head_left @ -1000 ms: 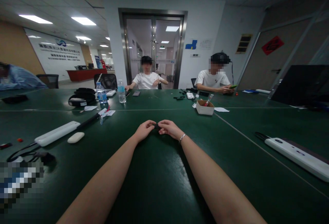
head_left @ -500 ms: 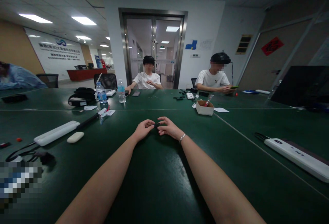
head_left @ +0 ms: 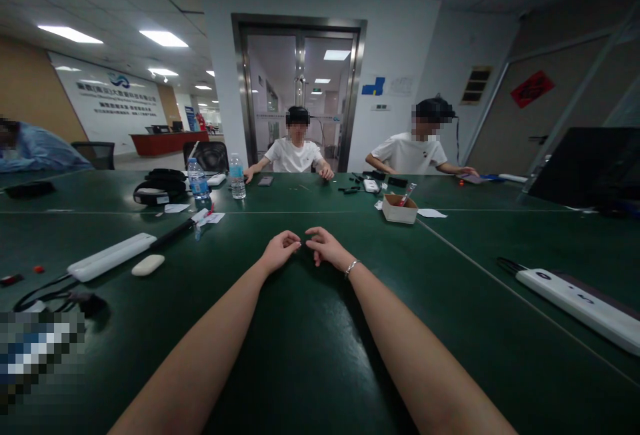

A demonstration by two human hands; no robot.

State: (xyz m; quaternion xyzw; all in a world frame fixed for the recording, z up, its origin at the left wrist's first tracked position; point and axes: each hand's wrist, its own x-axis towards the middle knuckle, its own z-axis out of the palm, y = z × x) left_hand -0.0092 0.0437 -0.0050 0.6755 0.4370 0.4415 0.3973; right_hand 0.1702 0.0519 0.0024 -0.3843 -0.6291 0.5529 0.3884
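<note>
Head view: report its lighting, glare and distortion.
In the head view, ceiling lights glow white at upper left and a pale sheen marks the green table; same view, the door at right leans, probably wide-angle distortion; same view, pixelation masks the lower-left corner, and the left hand is too small for fingertip detail.

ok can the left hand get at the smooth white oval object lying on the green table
Probably yes: the smooth white oval object lies left of the left hand, and nothing visible stands between them on the green table. Whether that hand holds anything is unclear.
</note>
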